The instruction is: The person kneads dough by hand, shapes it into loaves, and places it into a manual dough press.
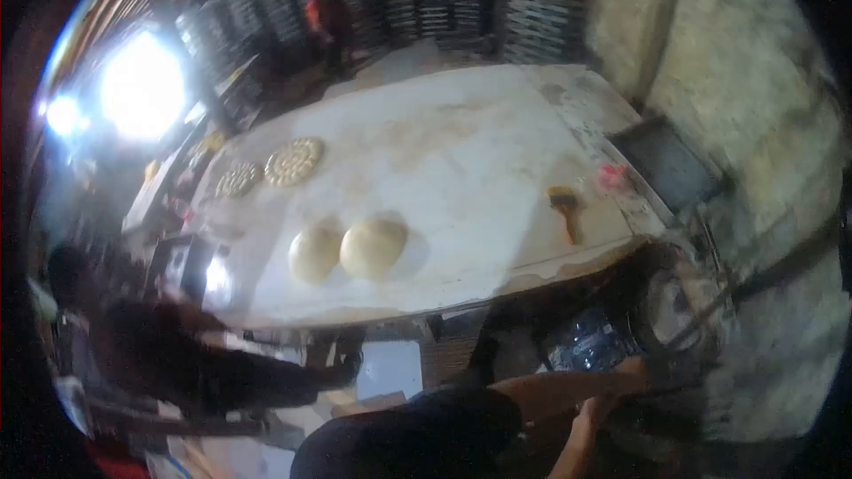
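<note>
My left hand (632, 374) is stretched out at the lower right, below the table's near edge. Just beneath it is my right hand (596, 410), close to or touching the left. Both are blurred and dim, so the fingers and anything in them cannot be made out. A dark bar (754, 279) slants down toward them from the right. Near them lie shiny, bluish clear plastic (590, 344) and a round container (667, 309). On the pale table (470, 186) sit two smooth dough mounds (374, 248), side by side. A brush (564, 213) lies to their right.
Small dough pieces form two round clusters (294, 161) at the table's left. A dark tray (666, 164) and a red item (612, 177) are at the right, by the wall (763, 115). A dark-clothed person (177, 346) is at left; another (324, 18) stands near stacked trays (546, 0).
</note>
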Available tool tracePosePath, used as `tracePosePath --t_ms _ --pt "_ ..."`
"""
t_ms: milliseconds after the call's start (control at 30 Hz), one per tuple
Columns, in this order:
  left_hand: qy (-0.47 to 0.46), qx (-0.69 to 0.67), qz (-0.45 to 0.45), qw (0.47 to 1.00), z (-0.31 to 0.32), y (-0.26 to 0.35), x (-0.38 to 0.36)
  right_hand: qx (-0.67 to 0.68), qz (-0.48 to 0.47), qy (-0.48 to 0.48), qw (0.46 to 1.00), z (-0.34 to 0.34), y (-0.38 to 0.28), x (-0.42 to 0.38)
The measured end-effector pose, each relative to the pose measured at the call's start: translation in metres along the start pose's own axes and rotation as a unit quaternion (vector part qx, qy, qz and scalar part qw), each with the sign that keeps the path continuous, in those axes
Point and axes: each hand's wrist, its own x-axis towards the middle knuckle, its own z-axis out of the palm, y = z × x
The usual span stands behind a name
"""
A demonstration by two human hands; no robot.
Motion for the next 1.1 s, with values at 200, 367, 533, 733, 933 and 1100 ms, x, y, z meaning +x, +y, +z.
tracePosePath --t_ms 200,367,533,733,933,1100 --pt "-0.076 0.038 0.098 0.992 -0.011 0.035 0.033 -0.008 0.020 -0.002 1.000 0.008 -0.003 0.036" --pt "0.011 -0.002 0.070 0.997 0.006 -0.061 0.029 -0.007 0.041 0.039 0.998 0.009 -0.002 0.069" --pt "-0.112 -0.024 -0.106 0.988 -0.015 -0.036 0.023 0.031 0.053 0.140 0.988 0.025 -0.010 0.055" --pt "-0.244 -0.100 0.136 0.955 -0.081 0.019 0.107 0.059 0.062 0.293 0.952 0.053 -0.040 0.012" --pt "-0.055 0.081 0.357 0.929 -0.172 0.139 0.332 0.069 0.081 0.368 0.924 0.101 -0.058 0.053" --pt "0.033 0.395 0.528 0.751 -0.145 0.091 0.477 0.050 0.094 0.419 0.902 0.132 -0.076 0.058"
